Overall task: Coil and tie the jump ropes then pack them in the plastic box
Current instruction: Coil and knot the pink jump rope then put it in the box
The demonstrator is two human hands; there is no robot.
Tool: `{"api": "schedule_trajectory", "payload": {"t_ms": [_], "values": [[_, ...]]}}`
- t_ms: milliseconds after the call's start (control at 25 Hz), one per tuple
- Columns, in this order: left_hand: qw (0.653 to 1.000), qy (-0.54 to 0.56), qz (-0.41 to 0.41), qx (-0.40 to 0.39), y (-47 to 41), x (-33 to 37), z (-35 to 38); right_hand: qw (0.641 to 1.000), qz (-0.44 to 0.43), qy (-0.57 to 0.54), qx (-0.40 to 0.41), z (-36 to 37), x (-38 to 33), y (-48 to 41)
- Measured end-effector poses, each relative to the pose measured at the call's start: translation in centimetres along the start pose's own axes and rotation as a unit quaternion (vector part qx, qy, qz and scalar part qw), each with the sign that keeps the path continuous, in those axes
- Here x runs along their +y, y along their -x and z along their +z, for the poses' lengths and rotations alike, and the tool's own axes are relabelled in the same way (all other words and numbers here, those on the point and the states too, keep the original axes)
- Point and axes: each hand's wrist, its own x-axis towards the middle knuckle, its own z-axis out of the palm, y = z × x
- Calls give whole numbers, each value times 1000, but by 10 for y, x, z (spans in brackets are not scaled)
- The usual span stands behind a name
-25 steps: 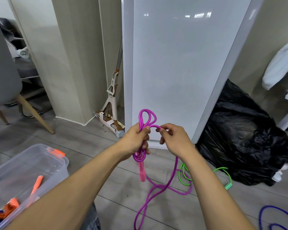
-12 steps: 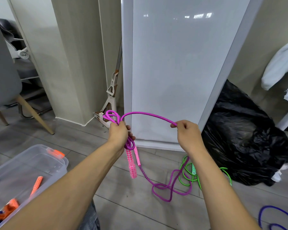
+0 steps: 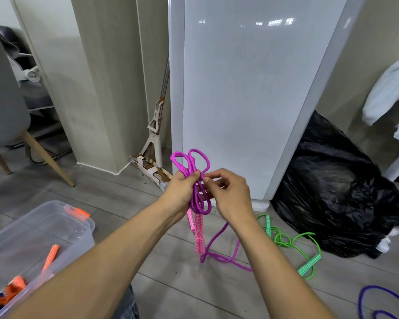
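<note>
My left hand grips a bundle of coiled magenta jump rope, with loops sticking up above the fist and more loops hanging below. Two pink patterned handles dangle under that hand. My right hand pinches a strand of the same rope right beside the left thumb. The rope's loose tail trails down to the floor. At the lower left stands the clear plastic box with orange latches, holding an orange rope.
A green jump rope lies on the floor to the right, a dark blue rope at the lower right corner. A full black rubbish bag, a white panel, a mop and a grey chair stand around.
My hands were spread apart with a rope span stretched between them; now the right hand has come back to the left, adding another loop to the bundle. The floor tail has shortened.
</note>
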Motion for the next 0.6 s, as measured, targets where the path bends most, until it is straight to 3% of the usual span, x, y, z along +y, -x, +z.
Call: {"api": "schedule_trajectory", "payload": {"t_ms": [360,600], "values": [[997,10,-71,-6,4,7,-7,997,-24,53,-58,-4,2,-3],[997,-26,-33,66,-7,8,-7,989,-6,132,-66,-7,-3,-1]]}}
